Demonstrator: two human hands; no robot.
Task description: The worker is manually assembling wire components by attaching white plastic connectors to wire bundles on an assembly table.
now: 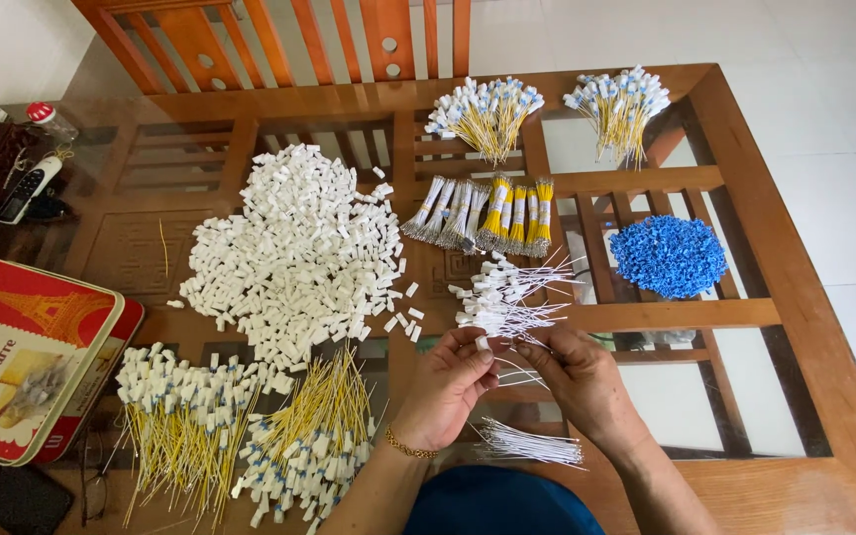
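Head view: two bare hands meet over a wood-framed glass table (804, 297), pinching one small piece between them.

Left hand (445, 381) closes thumb and fingertips on a small white plastic connector (482, 343); right hand (577, 372) pinches a thin white wire (519, 374) running low and rightward from it. Both sit between the hands, equally near each. Just beyond the fingertips lies a loose bundle of white wires with white ends (507, 295), long axes left-right; a big heap of white connectors (294, 248) lies far-left, nearer the left hand.

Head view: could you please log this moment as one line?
left hand: holds small white plastic connector | right hand: pinches thin white wire | loose white wire bundle: below hands
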